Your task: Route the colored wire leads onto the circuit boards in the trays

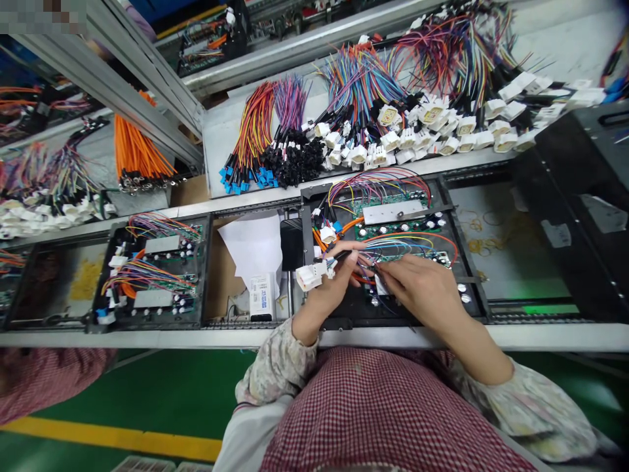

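My left hand [330, 288] is closed around a wire harness, whose white connectors [312, 275] stick out to the left of the fingers. Close beside it, my right hand [417, 285] pinches at the thin coloured wires of the same bundle; its fingertips partly hide what they grip. Both hands are above a black tray [354, 320] that carries two green circuit boards [422, 203]. On the rear board lies a pale metal heat sink [393, 212]. Coloured wires [378, 180] arch over the boards. My hands cover much of the front board.
Behind the tray, a shelf holds piles of wire harnesses [363, 85] with white connectors, and orange wires with blue connectors [250, 177]. Left of me, another tray [147, 314] carries wired boards, near white paper [253, 246] and a small box [262, 298]. A black housing [580, 216] stands right.
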